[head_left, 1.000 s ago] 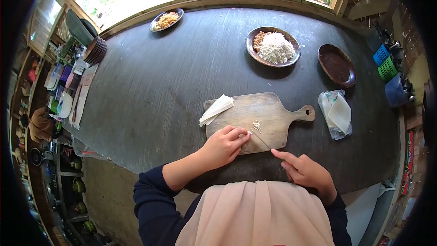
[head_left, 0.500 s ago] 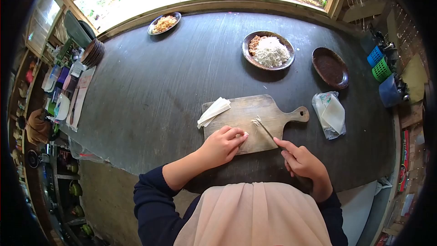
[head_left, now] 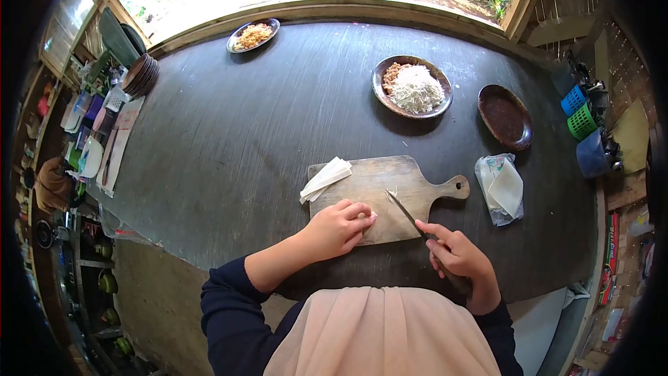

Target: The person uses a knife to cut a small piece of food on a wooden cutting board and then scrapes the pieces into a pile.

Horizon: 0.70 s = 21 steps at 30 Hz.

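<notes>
A wooden cutting board (head_left: 396,168) with a handle on its right lies in front of me. At its left edge is a small stack of flat white strips (head_left: 325,177). My left hand (head_left: 339,228) rests on the board's near left part, its fingers curled and pressed together on a small white piece (head_left: 373,215), mostly hidden. In my right hand (head_left: 459,255) is a knife (head_left: 408,214), its blade slanting up and left over the board. Fine white shreds (head_left: 394,192) lie by the blade's tip.
Beyond the board stands a plate (head_left: 379,95) heaped with white shreds and brown bits. To the right are an empty brown dish (head_left: 504,117) and a plastic packet (head_left: 499,191) with white sheets. Another plate (head_left: 232,45) of orange-brown food sits far left. Stacked plates (head_left: 141,75) stand at the left edge.
The view has tilted slightly, so the board and plates appear a little lower. The knife's tip has shifted slightly left on the board. Both hands keep their grips.
</notes>
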Tool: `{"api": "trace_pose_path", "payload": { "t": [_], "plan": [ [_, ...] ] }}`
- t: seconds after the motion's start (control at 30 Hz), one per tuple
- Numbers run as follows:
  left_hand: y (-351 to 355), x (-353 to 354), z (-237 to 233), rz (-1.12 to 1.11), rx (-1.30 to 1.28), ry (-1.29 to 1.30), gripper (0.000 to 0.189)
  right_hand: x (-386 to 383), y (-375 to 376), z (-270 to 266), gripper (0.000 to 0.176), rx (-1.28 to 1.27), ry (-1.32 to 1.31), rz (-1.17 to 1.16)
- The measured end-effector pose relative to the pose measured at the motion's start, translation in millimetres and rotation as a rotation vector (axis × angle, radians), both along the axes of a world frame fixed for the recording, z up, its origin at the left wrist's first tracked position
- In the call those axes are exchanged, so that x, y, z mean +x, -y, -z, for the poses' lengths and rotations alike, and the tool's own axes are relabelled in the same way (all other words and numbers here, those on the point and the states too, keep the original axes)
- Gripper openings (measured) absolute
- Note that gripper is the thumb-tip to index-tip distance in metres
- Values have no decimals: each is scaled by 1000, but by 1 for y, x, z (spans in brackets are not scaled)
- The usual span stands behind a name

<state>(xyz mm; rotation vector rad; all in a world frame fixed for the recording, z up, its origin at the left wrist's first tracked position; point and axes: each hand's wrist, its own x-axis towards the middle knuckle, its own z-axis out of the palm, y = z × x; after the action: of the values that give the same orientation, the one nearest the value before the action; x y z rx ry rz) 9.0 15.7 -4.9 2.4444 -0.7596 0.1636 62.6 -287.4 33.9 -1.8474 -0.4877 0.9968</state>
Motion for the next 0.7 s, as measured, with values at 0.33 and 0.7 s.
{"api": "trace_pose_path", "payload": {
  "t": [0.33,0.7],
  "plan": [
    [-1,-1,-3,29,80,-33,42,-16,-3,-1,47,48,75,-143],
    [-10,0,-3,91,-15,-126,39,-23,-2,2,47,1,284,-163]
  ]
}}
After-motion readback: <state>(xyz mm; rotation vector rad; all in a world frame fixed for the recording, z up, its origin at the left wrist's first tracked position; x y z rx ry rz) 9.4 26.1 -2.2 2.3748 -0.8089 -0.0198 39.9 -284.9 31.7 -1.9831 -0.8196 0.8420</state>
